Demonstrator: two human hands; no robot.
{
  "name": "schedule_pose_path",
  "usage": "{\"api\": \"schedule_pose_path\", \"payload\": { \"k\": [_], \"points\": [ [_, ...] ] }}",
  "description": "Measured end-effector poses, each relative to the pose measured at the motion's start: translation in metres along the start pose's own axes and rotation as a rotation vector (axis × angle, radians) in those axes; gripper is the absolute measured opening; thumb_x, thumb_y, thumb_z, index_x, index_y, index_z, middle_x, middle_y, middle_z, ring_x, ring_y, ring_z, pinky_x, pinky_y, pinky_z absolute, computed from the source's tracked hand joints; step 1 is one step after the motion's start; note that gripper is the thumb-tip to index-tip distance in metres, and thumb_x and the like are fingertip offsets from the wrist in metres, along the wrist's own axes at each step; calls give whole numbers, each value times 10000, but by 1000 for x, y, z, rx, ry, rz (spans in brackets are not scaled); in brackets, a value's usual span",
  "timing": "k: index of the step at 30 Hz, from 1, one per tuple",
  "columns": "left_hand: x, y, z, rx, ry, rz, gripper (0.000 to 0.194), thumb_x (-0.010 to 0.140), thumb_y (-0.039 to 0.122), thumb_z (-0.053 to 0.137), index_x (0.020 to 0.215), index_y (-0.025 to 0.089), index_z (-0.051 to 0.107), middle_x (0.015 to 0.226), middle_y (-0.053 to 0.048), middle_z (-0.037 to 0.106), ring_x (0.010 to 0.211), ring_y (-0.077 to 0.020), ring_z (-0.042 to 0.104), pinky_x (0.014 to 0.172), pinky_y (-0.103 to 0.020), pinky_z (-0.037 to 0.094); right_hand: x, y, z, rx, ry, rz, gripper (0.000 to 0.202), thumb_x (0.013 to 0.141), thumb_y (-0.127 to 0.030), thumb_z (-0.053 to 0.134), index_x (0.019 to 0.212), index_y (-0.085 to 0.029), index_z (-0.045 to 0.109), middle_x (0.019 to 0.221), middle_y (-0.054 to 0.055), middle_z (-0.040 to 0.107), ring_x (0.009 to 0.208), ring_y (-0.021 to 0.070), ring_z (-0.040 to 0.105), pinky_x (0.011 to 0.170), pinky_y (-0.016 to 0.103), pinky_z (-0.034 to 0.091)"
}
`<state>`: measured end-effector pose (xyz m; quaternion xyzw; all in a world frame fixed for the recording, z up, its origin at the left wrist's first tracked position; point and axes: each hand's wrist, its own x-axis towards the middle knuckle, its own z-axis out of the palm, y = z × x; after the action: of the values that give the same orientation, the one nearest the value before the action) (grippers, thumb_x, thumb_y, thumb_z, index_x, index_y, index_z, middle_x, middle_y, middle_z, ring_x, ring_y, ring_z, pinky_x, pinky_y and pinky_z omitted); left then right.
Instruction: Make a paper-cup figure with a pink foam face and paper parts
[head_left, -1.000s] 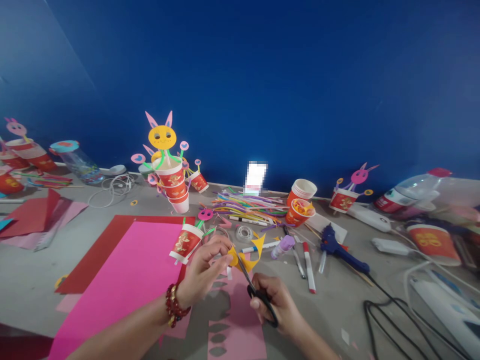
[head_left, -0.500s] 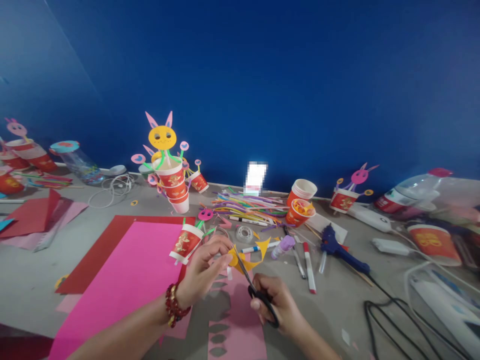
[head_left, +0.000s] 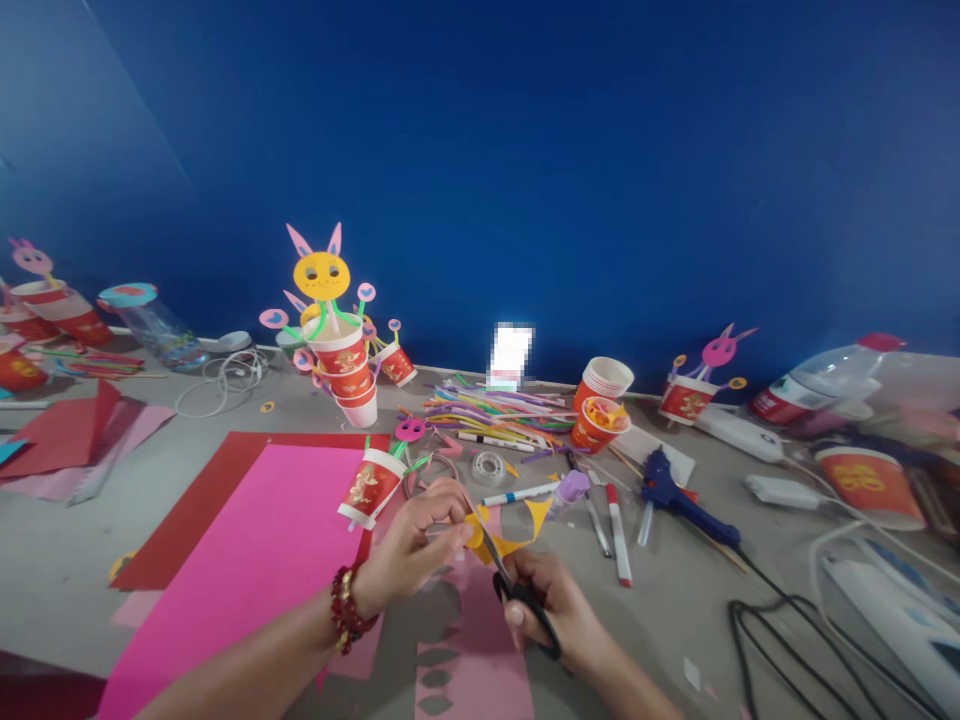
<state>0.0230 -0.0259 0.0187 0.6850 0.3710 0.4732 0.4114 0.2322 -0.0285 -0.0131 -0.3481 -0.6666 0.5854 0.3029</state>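
Observation:
Pinched between the fingers of my left hand [head_left: 420, 530] is a small piece of yellow paper [head_left: 475, 540], with a curved strip trailing off to the right. My right hand [head_left: 551, 605] grips black-handled scissors [head_left: 517, 592], whose blades lie across the yellow paper close to my left fingertips. Under both hands lies a light pink sheet [head_left: 487, 640] with leaf-shaped cutouts along its left side. A red paper cup [head_left: 371, 487] with a pink-faced figure leans just beyond my left wrist.
Bright pink paper [head_left: 247, 550] covers a red sheet [head_left: 195, 500] at left. Pipe cleaners [head_left: 495, 412], a tape roll [head_left: 489, 467], a glue stick [head_left: 571, 490] and markers lie ahead. A blue glue gun [head_left: 686, 500] with its cord is at right. Decorated cups [head_left: 346, 355] stand near the wall.
The yellow paper and my left fingers have shifted slightly right and down. The trailing yellow strip has swung a little to the right. The scissors stay on the paper.

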Motion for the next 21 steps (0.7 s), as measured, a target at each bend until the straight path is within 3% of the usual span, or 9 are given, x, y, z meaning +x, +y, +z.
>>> {"api": "schedule_pose_path", "payload": {
  "k": [21],
  "points": [
    [0, -5, -1, -13, 38, 51, 268, 924, 261, 535, 672, 172, 519, 763, -50, 564, 842, -199, 543, 788, -333, 424, 0, -6, 2, 7, 23, -10, 665, 647, -856, 553, 567, -229, 345, 476, -58, 391, 399, 87, 383, 369, 192, 307]
  ]
}}
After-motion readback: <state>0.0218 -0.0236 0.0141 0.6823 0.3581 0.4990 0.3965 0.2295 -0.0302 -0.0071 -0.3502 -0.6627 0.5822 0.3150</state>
